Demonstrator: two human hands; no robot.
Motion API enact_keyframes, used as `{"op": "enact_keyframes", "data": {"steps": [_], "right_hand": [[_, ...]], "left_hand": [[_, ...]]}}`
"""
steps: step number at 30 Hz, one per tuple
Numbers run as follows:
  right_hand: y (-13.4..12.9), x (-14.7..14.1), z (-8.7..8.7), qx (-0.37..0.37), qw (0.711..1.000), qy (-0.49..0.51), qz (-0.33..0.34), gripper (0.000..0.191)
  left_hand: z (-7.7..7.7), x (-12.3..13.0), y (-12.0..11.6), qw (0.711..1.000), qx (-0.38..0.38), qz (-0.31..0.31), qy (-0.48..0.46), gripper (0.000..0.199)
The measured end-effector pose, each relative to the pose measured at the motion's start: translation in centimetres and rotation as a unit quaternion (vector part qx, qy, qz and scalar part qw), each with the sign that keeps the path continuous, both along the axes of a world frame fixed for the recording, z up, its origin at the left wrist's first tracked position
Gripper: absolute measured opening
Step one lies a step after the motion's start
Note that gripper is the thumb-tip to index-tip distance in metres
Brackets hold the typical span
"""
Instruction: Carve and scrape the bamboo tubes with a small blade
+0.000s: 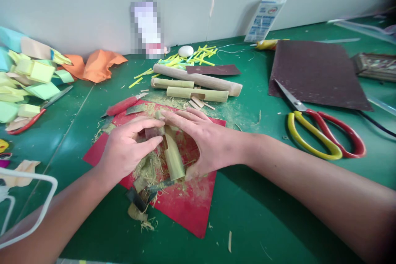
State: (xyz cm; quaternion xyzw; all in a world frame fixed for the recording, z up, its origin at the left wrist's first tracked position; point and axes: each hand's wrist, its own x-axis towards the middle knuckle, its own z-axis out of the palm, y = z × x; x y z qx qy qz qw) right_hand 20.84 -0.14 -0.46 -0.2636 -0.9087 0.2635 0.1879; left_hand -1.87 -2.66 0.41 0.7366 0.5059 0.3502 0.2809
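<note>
A short bamboo tube (174, 157) with a cut-out slot lies slanted over a red sheet (192, 210). My right hand (206, 138) spans the tube, fingertips at its far end and thumb beside its near end. Between the thumb and fingers of my left hand (125, 144) is a small grey-brown piece of sandpaper (152, 133), held against the tube by the slot. Pale shavings and dust cover the red sheet, along with dark scraps (136, 199). Just beyond my left hand rests a red-handled knife (123, 105).
Behind are more bamboo tubes (198, 94), a long pale stick (213, 81) and yellow strips (202, 55). To the right lie scissors (324, 132) and a large brown sandpaper sheet (312, 74). Folded paper pieces (34, 70) pile up left, near a white wire frame (51, 181).
</note>
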Motion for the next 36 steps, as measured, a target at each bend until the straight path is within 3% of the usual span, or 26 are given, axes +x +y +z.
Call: {"op": "enact_keyframes", "data": {"steps": [10, 16, 30, 36], "right_hand": [[-0.01, 0.04, 0.01, 0.001, 1.0, -0.001, 0.0, 0.125], [-0.05, 0.0, 0.14, 0.003, 1.0, -0.009, -0.003, 0.124], [0.02, 0.03, 0.03, 0.002, 1.0, -0.001, 0.003, 0.123], [-0.03, 0.02, -0.12, 0.006, 1.0, -0.001, -0.006, 0.122]], "left_hand": [[0.39, -0.09, -0.12, 0.987, 0.115, -0.015, 0.114, 0.016], [0.48, -0.11, -0.03, 0.98, 0.147, -0.041, 0.129, 0.014], [0.44, -0.47, 0.55, 0.975, 0.145, -0.098, 0.136, 0.009], [0.38, -0.44, 0.37, 0.973, 0.158, -0.065, 0.155, 0.012]]}}
